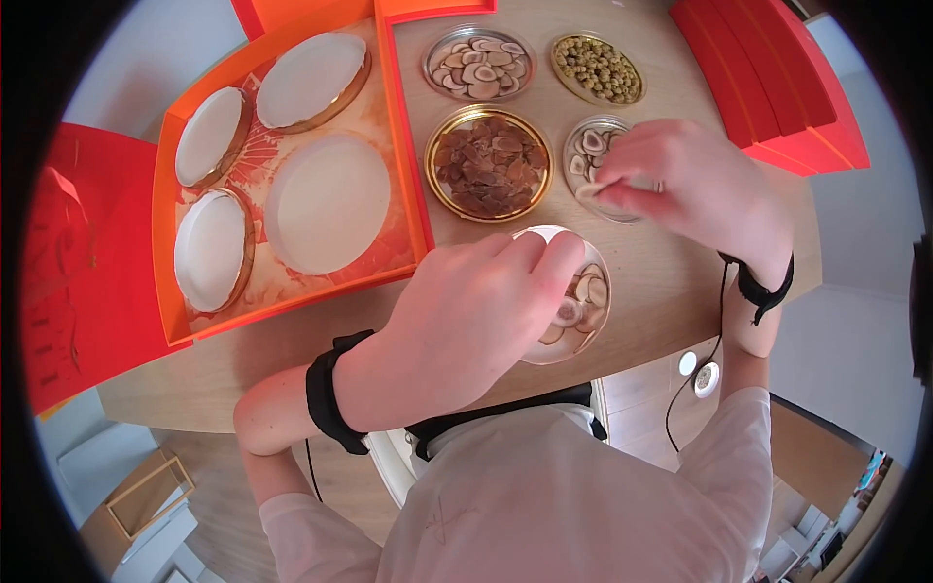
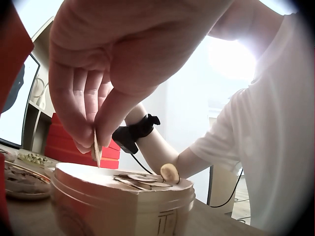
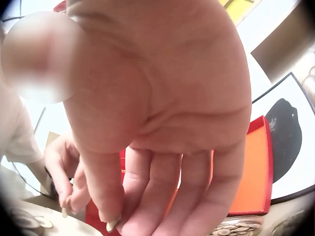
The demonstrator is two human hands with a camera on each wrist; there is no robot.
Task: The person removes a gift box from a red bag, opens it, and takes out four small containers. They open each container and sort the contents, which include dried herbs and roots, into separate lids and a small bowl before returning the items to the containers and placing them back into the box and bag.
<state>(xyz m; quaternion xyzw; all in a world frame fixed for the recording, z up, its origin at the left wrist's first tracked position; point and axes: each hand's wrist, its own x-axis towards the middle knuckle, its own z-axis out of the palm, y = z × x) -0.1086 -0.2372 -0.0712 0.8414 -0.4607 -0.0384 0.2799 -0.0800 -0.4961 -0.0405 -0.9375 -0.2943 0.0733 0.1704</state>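
Note:
My left hand (image 1: 457, 311) pinches a thin pale dried slice (image 2: 97, 147) between thumb and fingers, edge down over a white round tub (image 2: 118, 209). Several dark-rimmed slices (image 2: 142, 182) lie on the tub's top, one of them tilted up near its edge. To the right, my right hand (image 1: 700, 185) pinches another dried slice (image 3: 112, 225) in its fingertips, over the near side of a small clear dish (image 1: 627, 218) of similar slices. In the head view the left hand covers part of the tub.
Behind the tub stand a gold-rimmed dish of brown flakes (image 1: 491, 165), a dish of pale slices (image 1: 481, 68) and one of greenish dried buds (image 1: 598, 70). An orange box (image 1: 416, 194) with white round lids (image 1: 330, 204) sits left; red boxes (image 1: 777, 78) stand at back right.

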